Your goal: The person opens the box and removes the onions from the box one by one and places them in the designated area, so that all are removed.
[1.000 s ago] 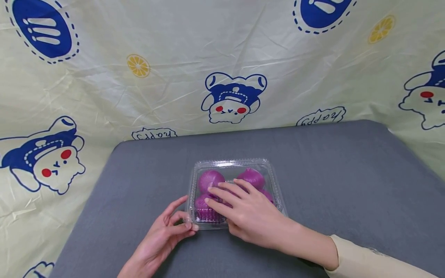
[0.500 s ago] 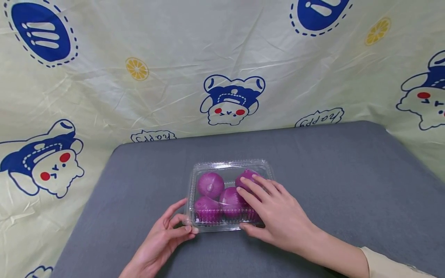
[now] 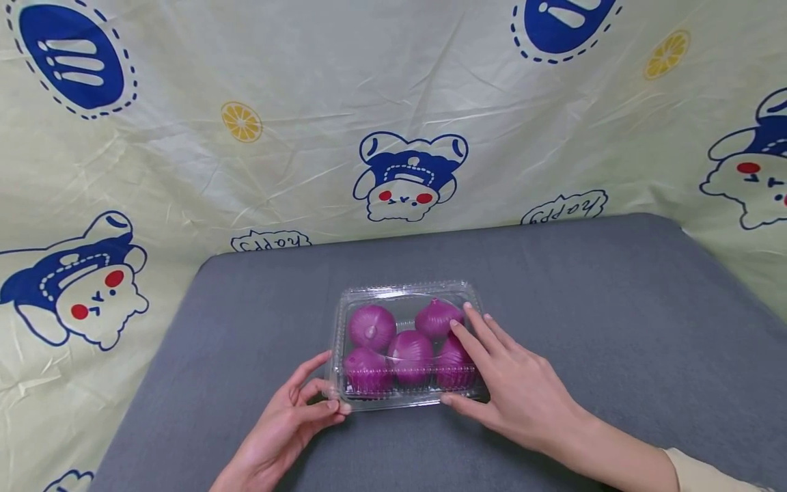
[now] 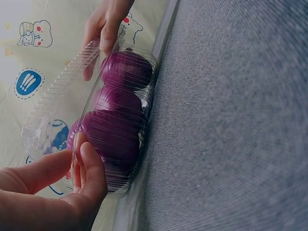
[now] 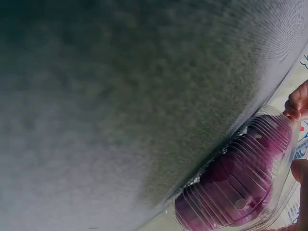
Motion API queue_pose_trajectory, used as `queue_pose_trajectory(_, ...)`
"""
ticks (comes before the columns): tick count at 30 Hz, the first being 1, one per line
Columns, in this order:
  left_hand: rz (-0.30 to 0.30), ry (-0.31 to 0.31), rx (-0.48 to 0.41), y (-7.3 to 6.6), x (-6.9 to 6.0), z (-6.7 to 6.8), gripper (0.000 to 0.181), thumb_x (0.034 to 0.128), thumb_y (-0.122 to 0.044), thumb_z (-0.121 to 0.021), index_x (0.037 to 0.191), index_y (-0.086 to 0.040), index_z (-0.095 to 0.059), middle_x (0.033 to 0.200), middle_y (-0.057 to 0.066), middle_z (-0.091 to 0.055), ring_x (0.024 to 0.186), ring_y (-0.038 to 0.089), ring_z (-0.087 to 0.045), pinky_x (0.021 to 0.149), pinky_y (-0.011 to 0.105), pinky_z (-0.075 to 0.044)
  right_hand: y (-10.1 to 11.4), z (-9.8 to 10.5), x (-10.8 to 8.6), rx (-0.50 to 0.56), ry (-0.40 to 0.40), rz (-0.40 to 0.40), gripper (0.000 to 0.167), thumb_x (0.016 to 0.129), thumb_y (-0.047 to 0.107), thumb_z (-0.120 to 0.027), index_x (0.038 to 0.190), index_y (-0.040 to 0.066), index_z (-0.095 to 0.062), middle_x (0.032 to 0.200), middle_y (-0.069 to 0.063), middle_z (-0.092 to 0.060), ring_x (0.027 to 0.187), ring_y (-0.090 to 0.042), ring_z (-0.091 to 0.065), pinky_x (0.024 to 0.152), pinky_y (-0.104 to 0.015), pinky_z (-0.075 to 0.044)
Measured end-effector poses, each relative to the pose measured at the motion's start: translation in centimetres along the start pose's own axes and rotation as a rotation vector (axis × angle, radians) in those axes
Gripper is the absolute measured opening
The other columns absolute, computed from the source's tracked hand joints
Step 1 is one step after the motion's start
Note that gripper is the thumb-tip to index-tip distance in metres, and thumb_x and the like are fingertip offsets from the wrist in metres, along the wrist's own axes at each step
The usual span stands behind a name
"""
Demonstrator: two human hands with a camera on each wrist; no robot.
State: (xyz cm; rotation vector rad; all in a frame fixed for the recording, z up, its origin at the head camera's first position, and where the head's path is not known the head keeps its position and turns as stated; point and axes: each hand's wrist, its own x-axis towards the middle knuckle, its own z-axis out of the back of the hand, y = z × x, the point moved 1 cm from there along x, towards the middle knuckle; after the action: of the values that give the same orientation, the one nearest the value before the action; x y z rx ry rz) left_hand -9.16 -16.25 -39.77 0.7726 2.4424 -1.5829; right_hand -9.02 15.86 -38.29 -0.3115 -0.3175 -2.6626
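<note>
Head view: clear box [image 3: 393, 404] of five purple onions [image 3: 410, 357] sits on grey table [image 3: 584, 294]. Left hand [image 3: 285, 420] pinches near-left corner of box; right hand [image 3: 522, 386], fingers spread, lies on its right end. Can't tell if lid [image 4: 65, 79] is latched; lopsided pressing could pop it loose.

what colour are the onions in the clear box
The onions are purple, clearest in the head view.

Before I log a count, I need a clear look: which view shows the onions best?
The head view: it looks down on the clear box, so five onions can be told apart, though the right hand overlaps some edges. The left wrist view shows them side-on, overlapping; the right wrist view likewise, but blurred.
</note>
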Motion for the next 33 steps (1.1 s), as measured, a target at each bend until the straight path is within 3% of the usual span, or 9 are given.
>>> queue_pose_trajectory(9, 0.002, -0.019, 0.015, 0.0, 0.1, 0.0, 0.075, 0.0906, 0.011, -0.058, 0.153, -0.012, -0.024, 0.095, 0.005, -0.059, 0.089, 0.023, -0.067, 0.088, 0.036, -0.053, -0.9, -0.2, -0.3, 0.021, -0.107, 0.113, 0.093, 0.080, 0.065, -0.070, 0.152, 0.013, -0.040, 0.157, -0.010, -0.033, 0.115, -0.033, -0.062, 0.066, -0.040, -0.059)
queue_pose_trajectory(16, -0.003, -0.009, 0.007, 0.1, 0.1, 0.0, 0.076, 0.0901, 0.012, -0.058, 0.153, -0.011, -0.023, 0.094, 0.005, -0.059, 0.088, 0.022, -0.067, 0.088, 0.035, -0.053, -1.4, -0.1, -0.4, 0.046, -0.188, 0.232, 0.085, 0.081, 0.056, -0.074, 0.146, 0.009, -0.048, 0.149, -0.014, -0.045, 0.106, -0.032, -0.066, 0.062, -0.038, -0.059)
queue_pose_trajectory(23, 0.001, 0.004, 0.011, 0.0, 0.0, 0.1, 0.076, 0.0904, 0.012, -0.058, 0.154, -0.011, -0.022, 0.096, 0.006, -0.059, 0.089, 0.023, -0.067, 0.089, 0.035, -0.053, -2.4, 0.0, -0.3, 0.055, -0.278, 0.378, 0.073, 0.090, 0.055, -0.061, 0.140, 0.003, -0.054, 0.144, -0.015, -0.051, 0.105, -0.027, -0.067, 0.061, -0.038, -0.059)
queue_pose_trajectory(27, 0.001, 0.013, 0.007, -0.1, 0.0, 0.1, 0.076, 0.0907, 0.012, -0.057, 0.154, -0.011, -0.021, 0.096, 0.006, -0.059, 0.088, 0.023, -0.067, 0.089, 0.036, -0.053, -2.9, 0.0, -0.1, 0.073, -0.292, 0.433, 0.069, 0.091, 0.053, -0.061, 0.138, 0.002, -0.055, 0.142, -0.015, -0.053, 0.104, -0.025, -0.068, 0.059, -0.036, -0.058)
queue_pose_trajectory(33, 0.003, 0.015, 0.004, -0.1, -0.1, 0.1, 0.076, 0.0907, 0.011, -0.058, 0.154, -0.010, -0.021, 0.096, 0.006, -0.059, 0.088, 0.023, -0.067, 0.089, 0.036, -0.053, -3.8, 0.1, 0.4, 0.145, -0.376, 0.574, 0.057, 0.094, 0.047, -0.057, 0.127, 0.001, -0.064, 0.132, -0.017, -0.060, 0.096, -0.025, -0.071, 0.056, -0.033, -0.057)
